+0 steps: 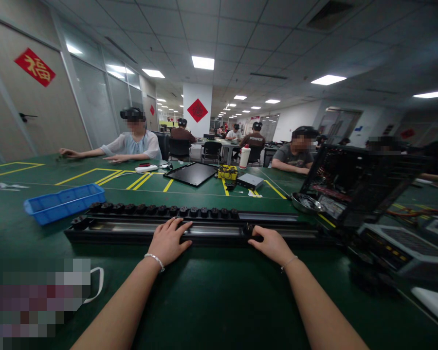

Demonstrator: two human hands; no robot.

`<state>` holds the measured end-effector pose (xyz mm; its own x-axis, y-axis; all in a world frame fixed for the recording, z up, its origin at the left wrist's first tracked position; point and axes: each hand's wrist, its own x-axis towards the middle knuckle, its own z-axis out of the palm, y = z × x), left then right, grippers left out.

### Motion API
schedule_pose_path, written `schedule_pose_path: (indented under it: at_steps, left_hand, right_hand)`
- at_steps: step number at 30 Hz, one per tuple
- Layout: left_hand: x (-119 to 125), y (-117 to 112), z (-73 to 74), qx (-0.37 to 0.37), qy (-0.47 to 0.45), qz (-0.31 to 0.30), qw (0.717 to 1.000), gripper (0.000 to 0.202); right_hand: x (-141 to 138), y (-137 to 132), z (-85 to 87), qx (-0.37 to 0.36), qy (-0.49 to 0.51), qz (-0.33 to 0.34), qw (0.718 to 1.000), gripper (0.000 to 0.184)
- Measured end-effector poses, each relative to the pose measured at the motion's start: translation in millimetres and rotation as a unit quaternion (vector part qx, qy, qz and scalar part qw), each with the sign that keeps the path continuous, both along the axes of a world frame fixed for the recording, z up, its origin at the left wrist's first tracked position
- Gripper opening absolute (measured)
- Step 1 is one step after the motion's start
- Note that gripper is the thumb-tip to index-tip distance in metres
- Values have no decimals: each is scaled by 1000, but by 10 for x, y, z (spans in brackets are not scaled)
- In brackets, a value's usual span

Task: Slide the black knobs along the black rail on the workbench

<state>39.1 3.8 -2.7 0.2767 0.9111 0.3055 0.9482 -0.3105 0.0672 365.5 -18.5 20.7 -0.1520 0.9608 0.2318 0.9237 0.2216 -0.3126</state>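
Observation:
A long black rail (131, 237) with a shiny metal channel lies across the table in front of me. My left hand (170, 239) rests on its near side, fingers spread and flat, holding nothing. At the right part of the channel, my right hand (272, 244) pinches a small black knob-like piece (248, 229) between thumb and forefinger. A similar black piece (80, 222) sits at the channel's left end. Just behind runs a second rail (266, 217), with a row of several such black pieces (173, 210) along its left and middle part.
A blue plastic bin (65, 201) stands at the left. On the right are an open computer case (365, 189), a metal bowl (308, 203) and a power supply unit (405, 248). A black panel (191, 173) lies farther back. Other people sit around the green table (219, 301).

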Motion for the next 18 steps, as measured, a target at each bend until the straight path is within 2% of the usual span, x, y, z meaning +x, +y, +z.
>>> schedule_pose_path:
  at_steps: [6, 18]
  left_hand:
    - [-15, 17, -30, 4, 2, -1, 1000, 54]
    - [2, 1, 13, -2, 1, 2, 1000, 54]
  right_hand:
    - [0, -4, 15, -2, 0, -4, 1000, 14]
    - [44, -19, 33, -10, -3, -28, 1000, 18]
